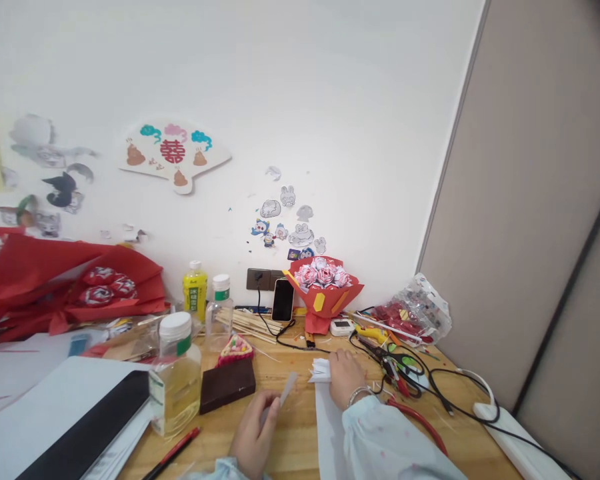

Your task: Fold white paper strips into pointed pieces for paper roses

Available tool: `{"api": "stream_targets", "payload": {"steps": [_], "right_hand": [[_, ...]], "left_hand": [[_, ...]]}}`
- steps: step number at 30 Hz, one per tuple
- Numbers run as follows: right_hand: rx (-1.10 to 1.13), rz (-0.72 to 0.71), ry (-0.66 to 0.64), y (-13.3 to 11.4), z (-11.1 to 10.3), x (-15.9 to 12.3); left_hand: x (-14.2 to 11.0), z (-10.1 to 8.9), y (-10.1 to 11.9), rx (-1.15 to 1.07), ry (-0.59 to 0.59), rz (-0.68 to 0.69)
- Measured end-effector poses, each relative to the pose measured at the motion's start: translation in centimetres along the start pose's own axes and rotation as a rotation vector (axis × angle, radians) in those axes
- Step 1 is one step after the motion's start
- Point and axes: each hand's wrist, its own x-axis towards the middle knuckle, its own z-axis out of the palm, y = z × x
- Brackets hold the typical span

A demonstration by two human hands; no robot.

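Observation:
Near the front middle of the table, my left hand (258,427) pinches a narrow strip of pale paper (289,385) between thumb and fingers, the strip pointing up and away. My right hand (347,378) is curled beside a small bunch of folded white paper (321,370), gripping its right side. Its fingertips are partly hidden. Under that bunch a long white sheet of paper (328,420) runs toward me, partly covered by my right sleeve. A dark brown box (228,385) lies left of the strip, with a knitted pink piece (235,348) behind it.
A jar of yellowish liquid (176,393) and a red-black pen (173,453) are at left. A red bouquet (323,293) and phone (283,300) stand against the wall. Scissors (393,367), cables and a white power strip (520,440) occupy the right.

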Motion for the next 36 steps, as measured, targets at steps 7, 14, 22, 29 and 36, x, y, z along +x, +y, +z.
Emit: {"api": "stream_targets", "payload": {"steps": [7,14,22,29,36], "right_hand": [[0.172,-0.029,0.034,0.1,1.3,0.7],[0.668,0.043,0.169,0.7,3.2,1.6],[1.569,0.233,0.273,1.4,5.2,0.8],[1.510,0.191,0.282,1.4,4.8,0.6],[1.133,0.050,0.187,0.1,4.1,0.9]], "left_hand": [[0.1,0.0,-0.4,0.013,-0.034,-0.010],[0.1,0.0,-0.6,0.007,-0.038,-0.011],[0.0,-0.1,-0.2,0.009,-0.026,-0.026],[0.1,-0.3,0.1,0.035,-0.026,-0.020],[-0.1,0.1,0.1,0.054,-0.037,0.001]]}}
